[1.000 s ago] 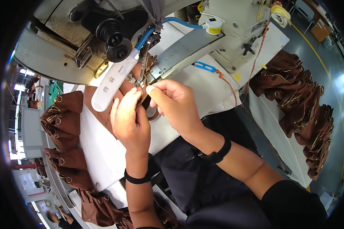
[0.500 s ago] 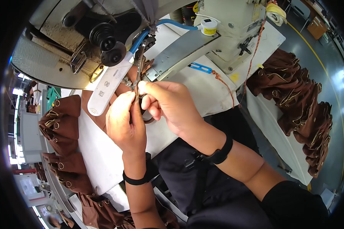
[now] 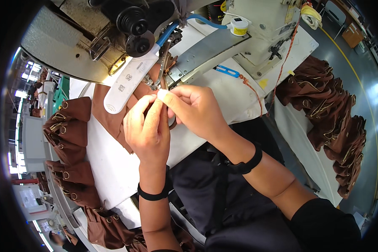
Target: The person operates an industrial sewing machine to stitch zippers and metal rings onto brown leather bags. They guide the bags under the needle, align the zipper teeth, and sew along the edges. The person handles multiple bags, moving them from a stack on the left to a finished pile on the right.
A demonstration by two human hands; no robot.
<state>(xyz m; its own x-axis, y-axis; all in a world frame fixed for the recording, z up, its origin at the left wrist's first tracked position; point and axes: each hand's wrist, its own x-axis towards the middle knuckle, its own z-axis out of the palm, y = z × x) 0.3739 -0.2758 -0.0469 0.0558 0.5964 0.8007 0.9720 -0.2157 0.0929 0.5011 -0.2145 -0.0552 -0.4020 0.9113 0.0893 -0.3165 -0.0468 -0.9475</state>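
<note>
Beside the sewing machine [image 3: 208,52], left fingers [image 3: 153,115] and right fingers [image 3: 175,103] pinch brown fabric [image 3: 115,124]; tips touching.

At right, glossy grey floor [image 3: 368,90] with a curved yellow line [image 3: 352,58]; toward the upper corner, a chair [image 3: 334,12] beside a brown cabinet [image 3: 352,38]. Along the left, bright light strips [image 3: 42,236] and a pale grey panel [image 3: 32,136]. In between, a white worktop [image 3: 109,180].

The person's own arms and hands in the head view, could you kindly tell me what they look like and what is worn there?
The left hand and right hand are both without gloves. A smooth black band circles the left forearm near the wrist; a similar black strap circles the right forearm. A black fabric sleeve covers the right upper arm.
</note>
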